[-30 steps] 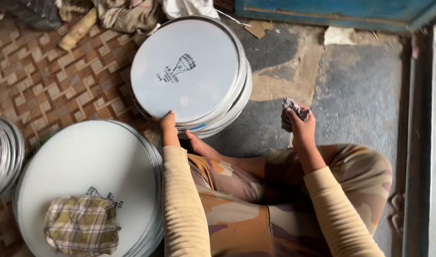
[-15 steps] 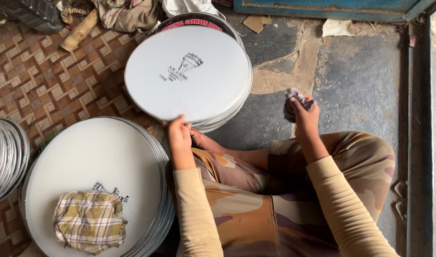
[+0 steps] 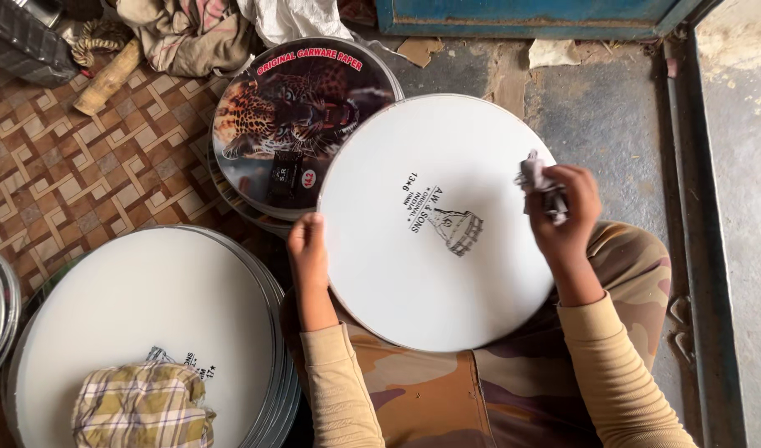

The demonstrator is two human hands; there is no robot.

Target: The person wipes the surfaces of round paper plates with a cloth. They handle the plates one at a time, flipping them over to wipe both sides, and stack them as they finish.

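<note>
Here, a white disc (image 3: 434,224) with a small dark print near its middle lies across the person's lap at the centre of the frame. The left hand (image 3: 308,249) grips the disc's left edge, fingers curled over the rim. The right hand (image 3: 563,211) rests on the disc's right edge, fingers pinched on a small crumpled rag (image 3: 536,178).

Behind the disc, toward the upper left, sits a round label (image 3: 302,116) picturing a leopard, on top of a pile of discs. At the lower left lies a stack (image 3: 148,332) of white discs, with a checked cloth (image 3: 144,406) on top. The floor at the left is a patterned mat (image 3: 90,182); at the right, bare grey floor (image 3: 613,124).
</note>
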